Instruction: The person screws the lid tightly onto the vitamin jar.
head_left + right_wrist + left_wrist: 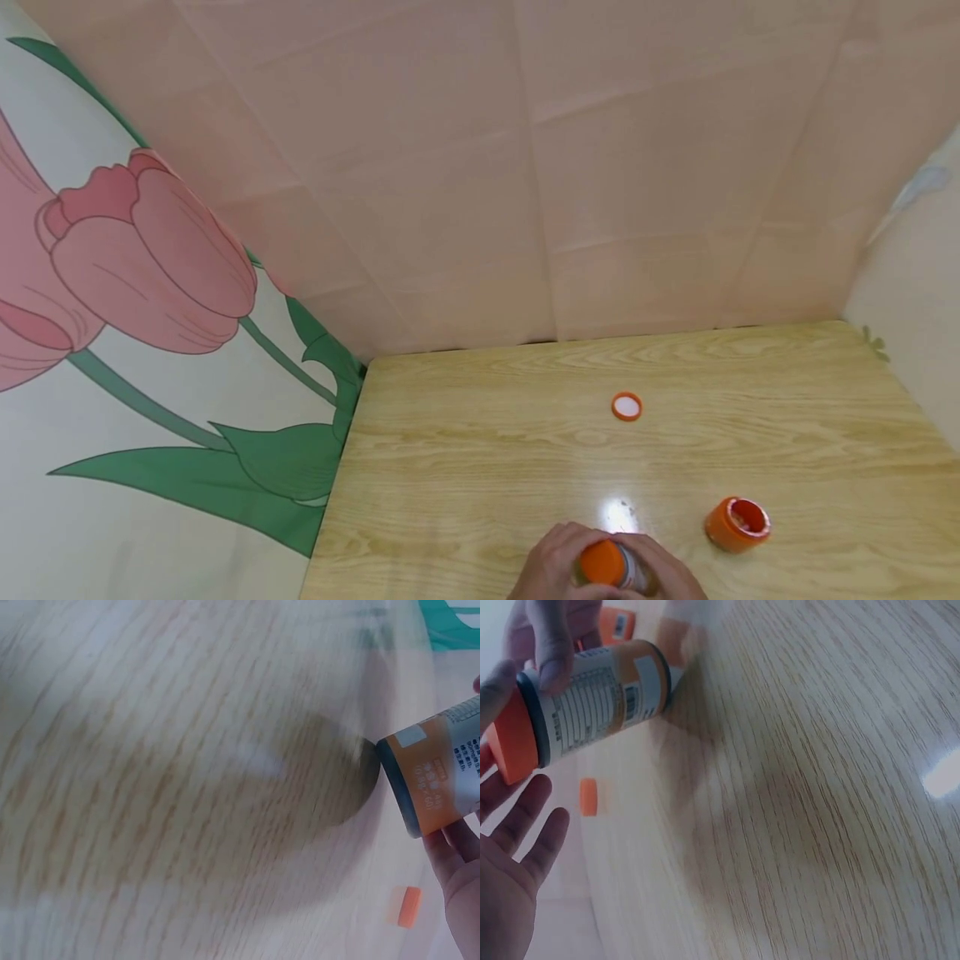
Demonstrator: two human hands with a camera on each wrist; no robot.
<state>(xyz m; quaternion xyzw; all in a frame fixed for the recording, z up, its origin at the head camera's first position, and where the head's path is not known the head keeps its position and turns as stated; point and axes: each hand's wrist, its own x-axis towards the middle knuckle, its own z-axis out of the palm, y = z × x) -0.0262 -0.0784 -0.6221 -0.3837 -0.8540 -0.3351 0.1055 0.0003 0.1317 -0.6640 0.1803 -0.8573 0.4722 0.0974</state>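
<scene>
Both hands are on a bottle point(592, 697) with an orange cap point(602, 562), at the table's near edge in the head view. Its white and orange printed label has dark bands at both ends. In the left wrist view it lies tilted, its base close to the tabletop. My left hand point(553, 560) holds the cap end between thumb and fingers point(517, 817), some fingers spread. My right hand point(667, 571) grips the bottle's body; in the right wrist view its fingers point(446, 855) lie under the label. The head view cuts off the lower hands.
An uncapped orange jar point(731, 529) stands right of the hands; its contents are hard to make out. Farther back, an orange lid point(627, 407) lies with its white inside up. The wood-grain table point(465, 450) meets a pink cloth point(450, 208) behind and a flower-printed sheet at left.
</scene>
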